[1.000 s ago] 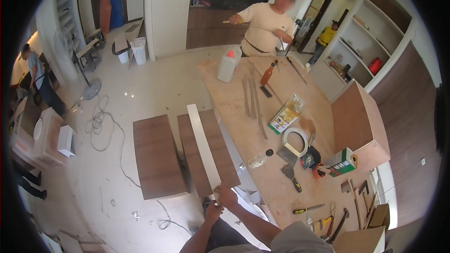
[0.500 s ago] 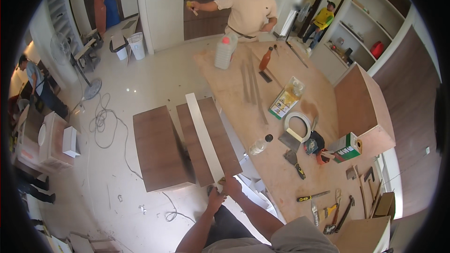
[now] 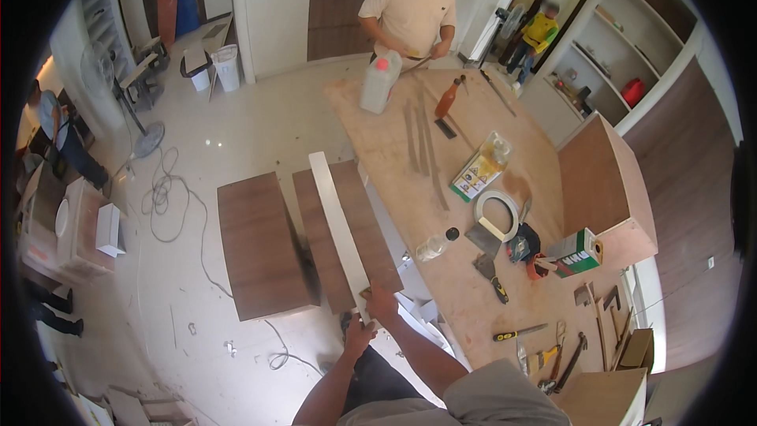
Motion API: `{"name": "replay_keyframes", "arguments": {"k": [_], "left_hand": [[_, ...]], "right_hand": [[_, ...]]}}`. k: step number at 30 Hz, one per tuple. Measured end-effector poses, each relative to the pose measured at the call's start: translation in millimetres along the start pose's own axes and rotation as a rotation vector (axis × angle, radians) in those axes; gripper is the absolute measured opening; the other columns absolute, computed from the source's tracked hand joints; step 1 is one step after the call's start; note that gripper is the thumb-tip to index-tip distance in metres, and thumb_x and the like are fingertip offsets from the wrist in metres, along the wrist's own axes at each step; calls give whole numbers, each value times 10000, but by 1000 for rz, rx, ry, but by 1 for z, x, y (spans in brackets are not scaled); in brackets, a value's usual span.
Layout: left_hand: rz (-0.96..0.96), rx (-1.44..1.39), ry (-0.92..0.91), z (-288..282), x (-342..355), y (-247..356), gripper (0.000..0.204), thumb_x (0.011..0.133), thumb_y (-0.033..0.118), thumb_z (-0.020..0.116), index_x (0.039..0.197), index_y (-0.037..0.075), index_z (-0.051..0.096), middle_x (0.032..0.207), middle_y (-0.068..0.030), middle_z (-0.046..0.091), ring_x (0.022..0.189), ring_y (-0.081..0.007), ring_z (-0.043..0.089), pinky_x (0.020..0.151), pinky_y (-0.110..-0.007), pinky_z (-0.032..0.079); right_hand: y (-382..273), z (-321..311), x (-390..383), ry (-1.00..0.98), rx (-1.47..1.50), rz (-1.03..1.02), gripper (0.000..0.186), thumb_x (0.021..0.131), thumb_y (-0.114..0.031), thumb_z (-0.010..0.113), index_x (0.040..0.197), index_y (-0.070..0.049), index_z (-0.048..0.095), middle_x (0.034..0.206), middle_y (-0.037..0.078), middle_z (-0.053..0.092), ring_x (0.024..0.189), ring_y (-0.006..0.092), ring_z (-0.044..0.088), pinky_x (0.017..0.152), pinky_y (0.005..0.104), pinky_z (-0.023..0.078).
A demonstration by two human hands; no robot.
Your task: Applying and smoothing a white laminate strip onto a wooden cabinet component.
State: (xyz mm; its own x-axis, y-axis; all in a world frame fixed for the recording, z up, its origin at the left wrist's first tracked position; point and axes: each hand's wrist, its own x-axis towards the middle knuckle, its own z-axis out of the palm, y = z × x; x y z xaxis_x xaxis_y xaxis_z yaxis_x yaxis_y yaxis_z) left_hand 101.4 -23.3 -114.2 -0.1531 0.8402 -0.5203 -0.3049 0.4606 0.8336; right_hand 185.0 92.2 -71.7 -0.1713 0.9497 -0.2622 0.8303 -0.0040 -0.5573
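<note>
A long white strip lies lengthwise on a brown wood-grain panel, its far end reaching past the panel's edge. At the near end, my left hand is closed on the strip, thumb on top. Just beyond it, to the right, my right hand is closed and presses down on the strip. A small dark and yellow thing shows at its fingertips, too covered to name. To the left stands a second brown wood-grain box, parted from the panel by a dark gap.
Along my right runs a wooden worktable with a clear bottle, a tape roll, a scraper, a hammer and cans. A cord lies on the floor at left. A co-worker stands across the table.
My right hand has slid slightly up the strip, while the left stays at its near end. The co-worker's outstretched arm has come down to the table's far edge. The view has shifted a little.
</note>
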Motion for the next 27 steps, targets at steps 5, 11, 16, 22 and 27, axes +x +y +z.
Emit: {"name": "replay_keyframes", "arguments": {"k": [5, 11, 16, 22, 27], "left_hand": [[58, 330, 32, -5, 8, -16, 468, 928, 209, 721, 1320, 6, 564, 984, -209, 746, 869, -328, 764, 790, -434, 592], [41, 474, 81, 0, 6, -7, 521, 898, 280, 748, 1327, 36, 582, 1079, -241, 752, 1033, -441, 727, 922, -505, 554], [90, 648, 218, 4, -12, 18, 433, 847, 312, 829, 1119, 44, 625, 879, -148, 735, 872, -384, 721, 812, -517, 549], [68, 756, 329, 10, -24, 31, 519, 808, 308, 873, 1181, 94, 583, 1105, -131, 710, 1079, -369, 684, 914, -531, 508], [251, 1101, 244, 17, -27, 59, 728, 784, 309, 893, 1358, 81, 507, 1363, -157, 545, 1244, -390, 581, 1006, -521, 463]], "right_hand": [[-16, -12, 27, -112, -29, 56, 366, 952, -335, 674, 1197, -82, 575, 1081, 204, 736, 1026, 442, 707, 868, 574, 553], [-17, -15, 45, -152, -17, 72, 369, 959, -349, 669, 1195, -79, 580, 1095, 204, 744, 1047, 428, 714, 879, 569, 559], [-37, -23, 56, -175, -3, 121, 372, 959, -344, 676, 1177, -63, 569, 1078, 202, 747, 1047, 418, 721, 875, 558, 567], [-48, -31, 69, -236, 68, 135, 367, 952, -316, 710, 1148, -38, 571, 1027, 193, 746, 993, 384, 745, 851, 514, 580], [-37, -27, 83, -199, 59, 108, 440, 910, -352, 745, 1151, -30, 567, 1015, 196, 752, 935, 377, 757, 846, 516, 578]]}}
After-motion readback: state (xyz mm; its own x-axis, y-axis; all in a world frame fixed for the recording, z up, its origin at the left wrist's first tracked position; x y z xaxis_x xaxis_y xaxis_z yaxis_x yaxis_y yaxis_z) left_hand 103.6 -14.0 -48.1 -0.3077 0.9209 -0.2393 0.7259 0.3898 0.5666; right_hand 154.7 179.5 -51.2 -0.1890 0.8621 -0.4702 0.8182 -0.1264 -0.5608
